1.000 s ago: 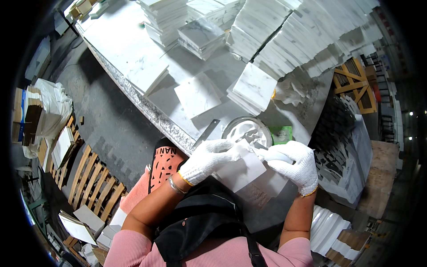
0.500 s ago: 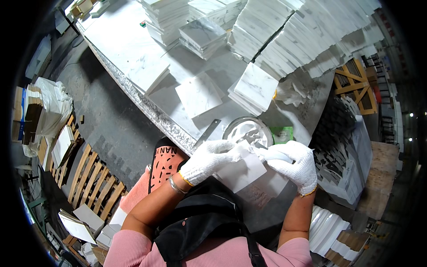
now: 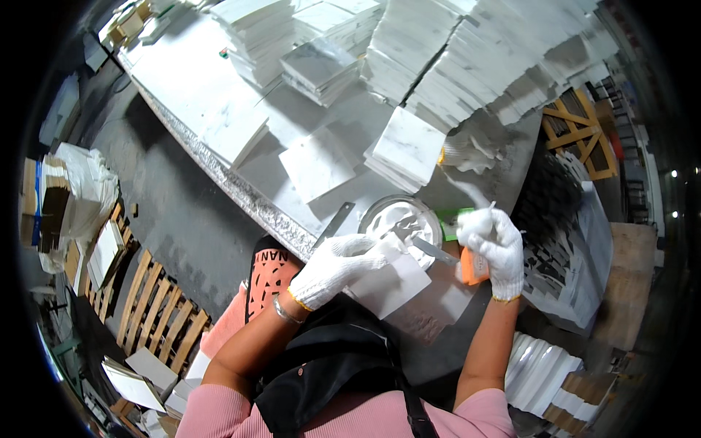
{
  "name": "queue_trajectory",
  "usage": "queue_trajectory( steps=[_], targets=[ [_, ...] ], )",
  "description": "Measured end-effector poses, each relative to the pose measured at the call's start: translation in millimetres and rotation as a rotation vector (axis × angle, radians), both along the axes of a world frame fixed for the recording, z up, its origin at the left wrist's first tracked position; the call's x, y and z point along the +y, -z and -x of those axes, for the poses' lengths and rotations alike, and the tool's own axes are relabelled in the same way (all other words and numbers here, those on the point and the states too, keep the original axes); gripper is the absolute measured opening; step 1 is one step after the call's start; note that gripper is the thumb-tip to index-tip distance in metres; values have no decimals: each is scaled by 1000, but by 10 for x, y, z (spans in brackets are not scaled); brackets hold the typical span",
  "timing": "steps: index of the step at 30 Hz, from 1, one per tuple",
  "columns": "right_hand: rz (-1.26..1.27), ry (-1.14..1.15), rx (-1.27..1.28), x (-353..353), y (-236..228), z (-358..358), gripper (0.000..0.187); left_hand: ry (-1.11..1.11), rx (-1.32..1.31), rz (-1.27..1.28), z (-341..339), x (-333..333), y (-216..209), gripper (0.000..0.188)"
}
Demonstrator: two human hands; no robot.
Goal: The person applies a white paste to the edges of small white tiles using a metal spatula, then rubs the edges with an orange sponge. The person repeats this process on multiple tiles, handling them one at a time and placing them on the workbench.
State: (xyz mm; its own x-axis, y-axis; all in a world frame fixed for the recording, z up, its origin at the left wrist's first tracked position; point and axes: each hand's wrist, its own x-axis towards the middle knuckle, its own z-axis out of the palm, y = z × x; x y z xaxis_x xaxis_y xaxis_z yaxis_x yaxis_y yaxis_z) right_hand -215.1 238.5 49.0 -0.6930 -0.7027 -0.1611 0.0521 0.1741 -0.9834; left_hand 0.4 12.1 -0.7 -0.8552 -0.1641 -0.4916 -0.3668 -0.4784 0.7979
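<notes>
My left hand (image 3: 339, 270), in a white knit glove, pinches the edge of a thin white square tile (image 3: 401, 283) over the near side of the table. My right hand (image 3: 499, 252), also gloved, is closed around a white nozzle-tipped bottle (image 3: 478, 223) and an orange piece (image 3: 475, 268). Whether the orange belongs to the bottle or is a separate handle, I cannot tell. A flat metal blade (image 3: 435, 250) extends left from that hand, between the tile and a round tub (image 3: 365, 219) of white paste. Another pale tile (image 3: 454, 296) lies partly under the held one.
A metal strip (image 3: 336, 223) lies left of the tub, a green packet (image 3: 449, 225) right of it. Beyond stand a short tile stack (image 3: 409, 146), a loose glove (image 3: 475, 152) and long tile rows (image 3: 504, 58). The table's rough edge (image 3: 234, 186) runs along the left.
My right hand has turned upward and away from the held tile, bringing the bottle tip, orange piece and blade into view. My left hand keeps its grip on the tile.
</notes>
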Motion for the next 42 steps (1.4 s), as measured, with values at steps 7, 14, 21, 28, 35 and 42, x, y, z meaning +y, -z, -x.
queue_trajectory(
  steps=[7, 14, 21, 28, 35, 42],
  targets=[
    [-101, 151, 343, -247, 635, 571, 37, -9, 11, 28, 21, -1, -168, 41],
    [-577, -12, 730, -530, 833, 703, 41, 6, -14, 67, -6, -38, -114, 40],
    [-336, 161, 921, -206, 271, 124, 38, 5, -39, 131, -24, -64, -179, 40],
    [-662, 38, 739, 59, 168, -617, 27, 14, -18, 162, -24, -67, -106, 40],
    [-410, 98, 510, 12, 331, -594, 21, 18, -3, 307, -17, -61, -155, 40],
    [-358, 151, 22, -38, 409, -556, 24, 39, 24, 352, -8, -42, -118, 41]
  ],
)
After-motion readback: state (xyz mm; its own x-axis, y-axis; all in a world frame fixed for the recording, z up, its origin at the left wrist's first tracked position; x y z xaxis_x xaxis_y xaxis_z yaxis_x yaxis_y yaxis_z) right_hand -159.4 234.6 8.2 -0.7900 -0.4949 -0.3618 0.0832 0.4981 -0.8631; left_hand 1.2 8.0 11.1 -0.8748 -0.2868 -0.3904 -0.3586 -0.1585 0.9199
